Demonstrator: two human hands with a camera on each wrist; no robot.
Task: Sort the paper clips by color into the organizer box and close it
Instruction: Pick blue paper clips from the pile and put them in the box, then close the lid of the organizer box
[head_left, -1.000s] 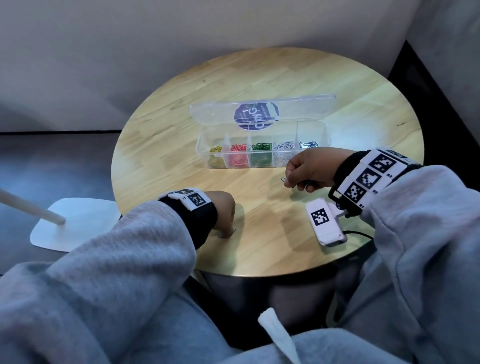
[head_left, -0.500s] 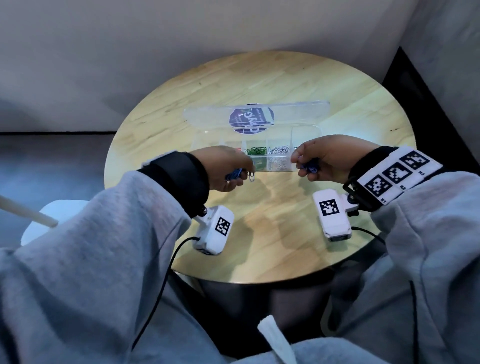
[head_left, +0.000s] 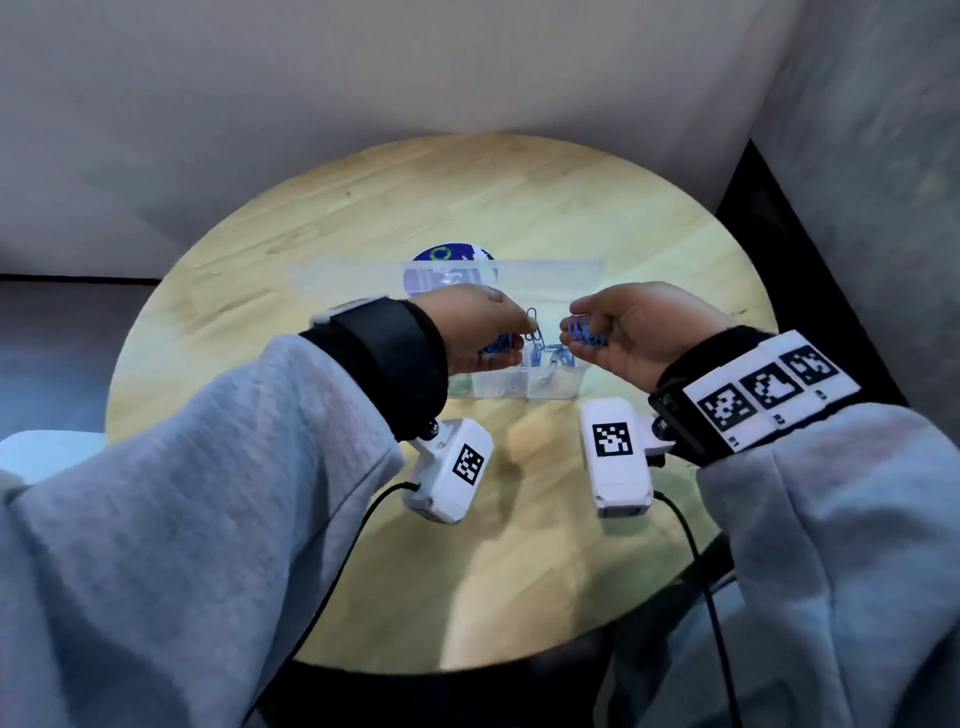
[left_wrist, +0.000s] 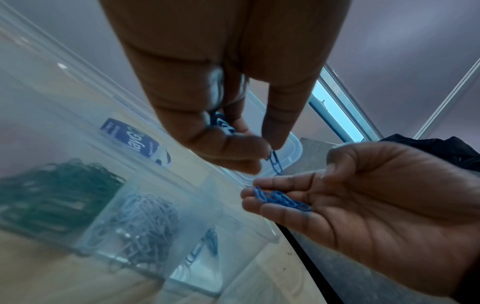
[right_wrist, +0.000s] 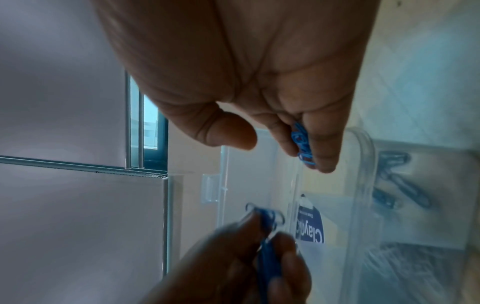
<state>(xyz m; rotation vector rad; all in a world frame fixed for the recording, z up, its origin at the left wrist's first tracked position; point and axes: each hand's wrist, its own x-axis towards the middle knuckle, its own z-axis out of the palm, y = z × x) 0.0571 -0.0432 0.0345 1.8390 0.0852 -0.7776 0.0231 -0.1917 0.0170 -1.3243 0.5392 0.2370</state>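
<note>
The clear organizer box (head_left: 550, 387) stands on the round wooden table (head_left: 467, 208), its lid (head_left: 353, 275) lying open behind it. In the left wrist view its compartments hold green clips (left_wrist: 52, 191), silver clips (left_wrist: 140, 222) and some blue clips (left_wrist: 207, 242). Both hands hover over the box's right end. My left hand (head_left: 530, 338) pinches one blue clip (left_wrist: 275, 162) between thumb and forefinger, with more blue clips (left_wrist: 222, 123) in the palm. My right hand (head_left: 571, 332), palm up, cradles several blue clips (left_wrist: 280, 199) in its curled fingers, thumb apart.
White camera modules (head_left: 452, 467) (head_left: 615, 457) with black cables hang under both wrists. A white seat (head_left: 41, 452) is at the left beyond the table's edge. Grey walls close in behind and to the right.
Both hands rose from the table surface and came together over the box's right end, each carrying blue clips. The left hand left the table's front; the right left its spot before the box.
</note>
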